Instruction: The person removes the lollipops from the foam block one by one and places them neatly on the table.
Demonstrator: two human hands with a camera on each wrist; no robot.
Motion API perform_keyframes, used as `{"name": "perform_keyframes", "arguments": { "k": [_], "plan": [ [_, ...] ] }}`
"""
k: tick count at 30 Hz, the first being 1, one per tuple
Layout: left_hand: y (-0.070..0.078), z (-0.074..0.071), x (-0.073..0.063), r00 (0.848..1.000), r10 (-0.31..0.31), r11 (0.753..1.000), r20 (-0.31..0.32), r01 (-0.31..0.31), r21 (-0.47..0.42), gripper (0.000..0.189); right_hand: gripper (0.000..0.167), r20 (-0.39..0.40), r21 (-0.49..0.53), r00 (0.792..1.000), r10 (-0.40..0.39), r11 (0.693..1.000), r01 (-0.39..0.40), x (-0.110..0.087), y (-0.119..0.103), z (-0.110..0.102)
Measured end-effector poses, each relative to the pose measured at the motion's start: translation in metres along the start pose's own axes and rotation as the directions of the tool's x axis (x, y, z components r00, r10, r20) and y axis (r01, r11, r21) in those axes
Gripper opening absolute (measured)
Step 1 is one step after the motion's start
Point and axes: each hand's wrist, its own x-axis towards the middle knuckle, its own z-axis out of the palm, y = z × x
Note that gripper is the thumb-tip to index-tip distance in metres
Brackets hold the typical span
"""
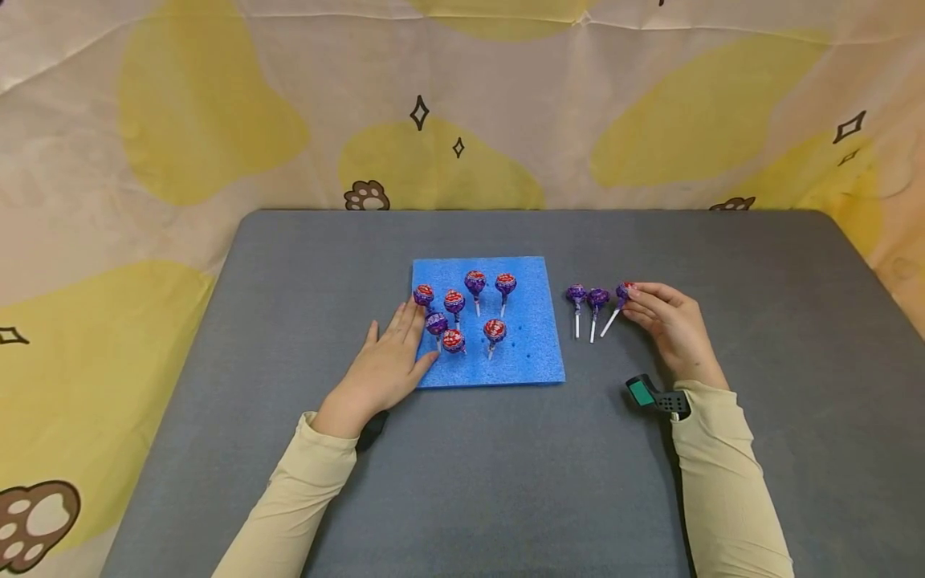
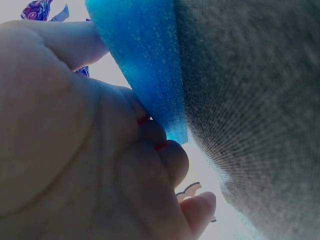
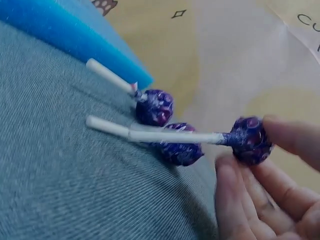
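Pale yellow long sleeves, blk perforated strap w/ green-faced module, R wrist

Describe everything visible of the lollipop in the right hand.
The lollipop has a round head in a glossy, wrinkled purple wrapper with some red, and a white stick. The right hand pinches the head; the bare stick slants away. Two more lollipops lie between it and the blue board; contact with them is unclear.
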Motion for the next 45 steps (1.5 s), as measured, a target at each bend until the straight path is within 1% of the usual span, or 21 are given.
{"name": "perform_keyframes", "arguments": {
  "k": [5,11,15,19,24,28,36,41,44,45],
  "plan": [
    [0.000,0.000,0.000,1.000,-0.001,1.000,-0.001,0.001,-0.003,0.069,0.008,-0.058,-0.099,0.998,-0.028,0.995,0.022,0.002,0.005,-0.001],
    [0.000,-0.001,0.000,1.000,0.006,1.000,-0.002,-0.006,-0.011,0.068,0.008,-0.093,-0.196,0.993,-0.076,0.979,0.056,0.002,0.009,-0.003],
    [0.000,-0.001,-0.001,1.000,0.002,1.000,0.001,-0.002,-0.011,0.068,0.008,-0.099,-0.261,0.990,-0.097,0.963,0.068,0.002,0.010,-0.004],
    [0.000,-0.001,-0.001,1.000,-0.005,1.000,0.007,0.005,-0.016,0.069,0.009,-0.099,-0.295,0.989,-0.108,0.953,0.074,0.002,0.010,-0.003],
    [-0.001,0.001,-0.003,1.000,-0.007,1.000,0.014,0.007,-0.020,0.070,0.009,-0.107,-0.369,0.987,-0.122,0.926,0.074,0.001,0.012,-0.003],
    [0.000,0.001,-0.003,1.000,-0.005,1.000,0.013,0.005,-0.018,0.070,0.009,-0.112,-0.405,0.986,-0.127,0.911,0.072,0.001,0.012,-0.003],
    [-0.001,0.001,0.000,1.000,0.004,1.000,0.016,-0.004,-0.019,0.069,0.015,-0.129,-0.466,0.983,-0.131,0.883,0.057,0.001,0.012,-0.002],
    [-0.002,0.000,0.001,1.000,0.003,1.000,0.011,-0.003,-0.020,0.069,0.028,-0.129,-0.492,0.981,-0.143,0.868,0.061,0.003,0.012,0.000],
    [-0.003,0.000,0.001,1.000,0.005,1.000,0.015,-0.005,-0.018,0.069,0.033,-0.138,-0.530,0.979,-0.154,0.846,0.058,0.003,0.013,0.000],
    [-0.003,0.000,0.001,1.000,0.005,1.000,0.019,-0.005,-0.018,0.070,0.033,-0.140,-0.535,0.978,-0.153,0.843,0.056,0.004,0.013,-0.001]
  ]
}}
